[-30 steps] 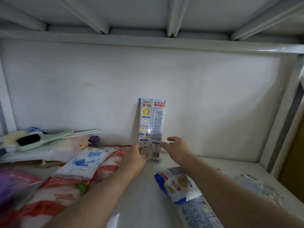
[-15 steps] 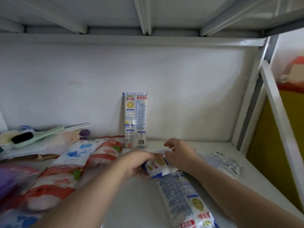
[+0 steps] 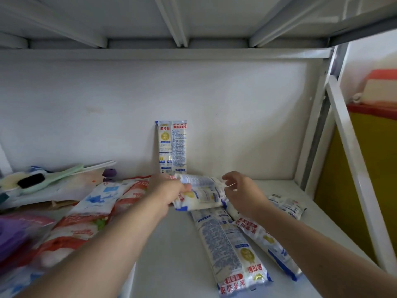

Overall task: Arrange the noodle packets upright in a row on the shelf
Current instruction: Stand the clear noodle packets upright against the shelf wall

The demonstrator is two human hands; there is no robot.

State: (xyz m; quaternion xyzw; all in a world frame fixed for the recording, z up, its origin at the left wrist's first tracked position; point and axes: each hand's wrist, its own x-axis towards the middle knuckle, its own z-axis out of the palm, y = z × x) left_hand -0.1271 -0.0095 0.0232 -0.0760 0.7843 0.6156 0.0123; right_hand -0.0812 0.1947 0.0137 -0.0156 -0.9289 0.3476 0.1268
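Second packet being raised: left hand [image 3: 166, 191] grips the lifted noodle packet [image 3: 200, 193] just in front of the standing packet [image 3: 173, 147], right hand [image 3: 242, 191] open-fingered at its other end; next it needs upending beside that one.

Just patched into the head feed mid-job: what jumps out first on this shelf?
One noodle packet stands upright alone against the back wall, at centre. Just in front of it both hands lift a second packet held sideways, the left hand gripping one end and the right hand at the other. More packets still lie flat: two long ones at front right and a red-and-white pile on the left.
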